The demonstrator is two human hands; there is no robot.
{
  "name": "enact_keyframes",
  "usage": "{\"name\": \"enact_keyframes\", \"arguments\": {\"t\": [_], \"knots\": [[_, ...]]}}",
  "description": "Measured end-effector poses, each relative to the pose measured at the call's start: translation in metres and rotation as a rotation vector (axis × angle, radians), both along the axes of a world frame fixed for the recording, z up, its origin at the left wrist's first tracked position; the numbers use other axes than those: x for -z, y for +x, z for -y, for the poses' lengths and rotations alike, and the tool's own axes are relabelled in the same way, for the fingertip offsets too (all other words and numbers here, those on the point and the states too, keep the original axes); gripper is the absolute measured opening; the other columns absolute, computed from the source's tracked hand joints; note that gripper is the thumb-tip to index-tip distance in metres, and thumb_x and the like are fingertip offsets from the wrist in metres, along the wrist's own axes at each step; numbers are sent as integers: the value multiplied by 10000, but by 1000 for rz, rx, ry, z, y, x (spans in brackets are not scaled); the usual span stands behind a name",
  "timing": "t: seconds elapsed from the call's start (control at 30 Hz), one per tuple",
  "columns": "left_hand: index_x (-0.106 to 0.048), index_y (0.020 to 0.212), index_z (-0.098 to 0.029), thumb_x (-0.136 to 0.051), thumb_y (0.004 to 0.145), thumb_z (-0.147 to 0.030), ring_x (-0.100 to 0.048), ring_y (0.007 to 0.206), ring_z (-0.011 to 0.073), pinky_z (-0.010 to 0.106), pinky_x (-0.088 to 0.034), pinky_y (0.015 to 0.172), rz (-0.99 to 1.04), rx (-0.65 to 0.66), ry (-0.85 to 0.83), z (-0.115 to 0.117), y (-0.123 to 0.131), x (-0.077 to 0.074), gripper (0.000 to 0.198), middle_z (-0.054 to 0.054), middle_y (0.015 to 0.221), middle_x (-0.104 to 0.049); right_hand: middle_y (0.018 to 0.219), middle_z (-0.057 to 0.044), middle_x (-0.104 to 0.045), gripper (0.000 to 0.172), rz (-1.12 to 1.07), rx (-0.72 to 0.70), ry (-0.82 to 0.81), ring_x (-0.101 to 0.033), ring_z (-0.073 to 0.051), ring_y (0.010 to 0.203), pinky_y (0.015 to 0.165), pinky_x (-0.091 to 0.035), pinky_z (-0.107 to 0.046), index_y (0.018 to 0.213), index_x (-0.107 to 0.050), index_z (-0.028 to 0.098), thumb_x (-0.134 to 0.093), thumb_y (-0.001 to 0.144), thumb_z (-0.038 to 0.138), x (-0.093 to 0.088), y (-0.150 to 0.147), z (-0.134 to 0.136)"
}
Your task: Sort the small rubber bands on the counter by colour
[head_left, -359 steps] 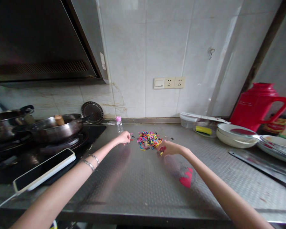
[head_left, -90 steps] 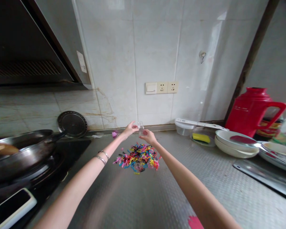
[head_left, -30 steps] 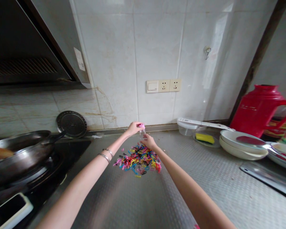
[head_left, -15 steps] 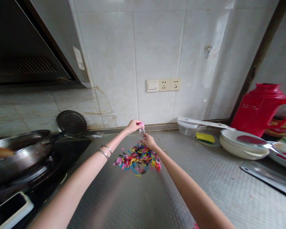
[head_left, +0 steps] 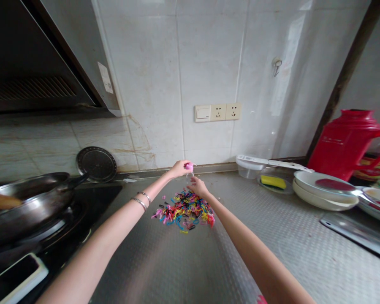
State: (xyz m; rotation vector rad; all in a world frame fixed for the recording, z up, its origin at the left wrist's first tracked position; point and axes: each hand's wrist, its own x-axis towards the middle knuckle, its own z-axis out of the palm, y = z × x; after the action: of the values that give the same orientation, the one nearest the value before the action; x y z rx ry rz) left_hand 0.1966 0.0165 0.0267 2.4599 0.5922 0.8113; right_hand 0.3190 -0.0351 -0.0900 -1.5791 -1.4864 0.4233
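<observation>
The clear bottle is pinched by the fingers of the right hand, and its pink cap is gripped by the left hand. A light, smooth, slightly slippery body is suggested, best held around its sides. Behind the colourful pile on the steel counter, the bottle is kept roughly upright.

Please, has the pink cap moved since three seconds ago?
Yes. The pink cap moved rightward and slightly up, nearer the wall switch; the left hand now holds it.
</observation>
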Motion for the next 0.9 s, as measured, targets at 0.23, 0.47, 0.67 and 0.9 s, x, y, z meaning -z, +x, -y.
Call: {"name": "enact_keyframes", "arguments": {"t": [0.23,0.47,0.67,0.9], "knots": [[-505,1127,-67,-653,577,-174,-573,877,175,284,-441,778,95,-8,-147,-7,2,11,579,141,1034,-602,1047,-110,-596,536,3,-9,-60,-595,-184,872,739,-470,-266,1106,-488,136,-676,622,267,-6,3,0],[-272,1315,-91,-749,501,-201,-551,932,210,348,-420,824,116,-63,-407,0,-6,7,950,187,1113,-539,1024,-103,-599,724,28,-22,-101,-593,-195,860,719,-474,-285,1178,-436,160,-740,532,278,-13,9,0],[-264,1321,-149,-722,577,-285,-535,978,211,341,-416,830,270,-193,-586,18,-32,-1,883,208,1233,-434,1083,-155,-566,892,160,-42,-110,-564,-228,930,753,-459,-310,1278,-350,134,-756,492,252,-29,26,27],[-550,1008,-123,-596,648,-170,-585,806,150,272,-479,676,554,-256,-655,53,-77,-1,366,116,995,-585,932,-81,-630,476,259,-32,-98,-585,-142,743,663,-445,-228,1065,-572,137,-652,599,187,-47,47,89]]}}
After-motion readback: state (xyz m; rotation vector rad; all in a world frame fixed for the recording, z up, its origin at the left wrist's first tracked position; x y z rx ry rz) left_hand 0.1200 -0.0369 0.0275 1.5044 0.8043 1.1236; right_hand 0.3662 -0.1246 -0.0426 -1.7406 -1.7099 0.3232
